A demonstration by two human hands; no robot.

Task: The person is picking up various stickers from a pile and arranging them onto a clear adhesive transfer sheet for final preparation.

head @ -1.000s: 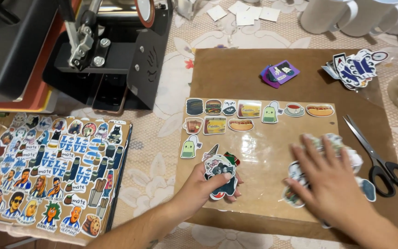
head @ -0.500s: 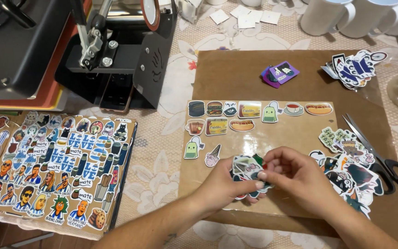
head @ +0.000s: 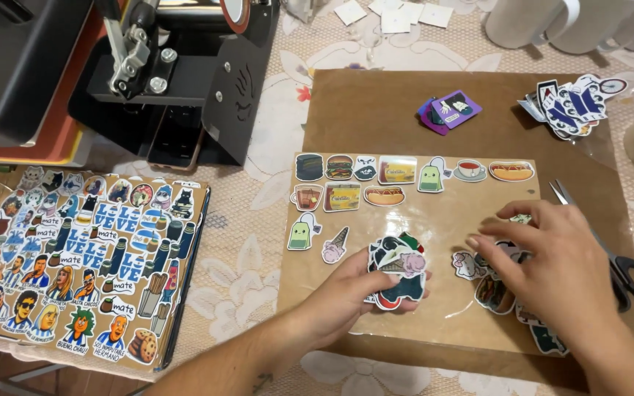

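While a small stack of cut-out stickers [head: 398, 275] rests fanned in the left hand [head: 346, 293], low on the clear plastic sheet [head: 434, 220], the thumb pins the pile from above and the fingers curl beneath it, a closed but light hold. Judging from the spread, sorting goes best if the stack is kept square and each piece lifted by its edge, so the printed faces stay flat and unbent. The right hand [head: 552, 271] lies palm down over loose stickers [head: 493, 282] scattered just beside the stack, fingers spread and slightly bent, gripping nothing that can be seen; the fingertips point toward the stack. Both forearms enter from the bottom edge, wrists low over the brown board [head: 376, 110]. Above the hands, two rows of food stickers [head: 398, 180] sit in order on the sheet. Scissors [head: 618, 249] lie to the right, a printed sticker sheet [head: 75, 257] to the left, a black press [head: 170, 81] behind it.
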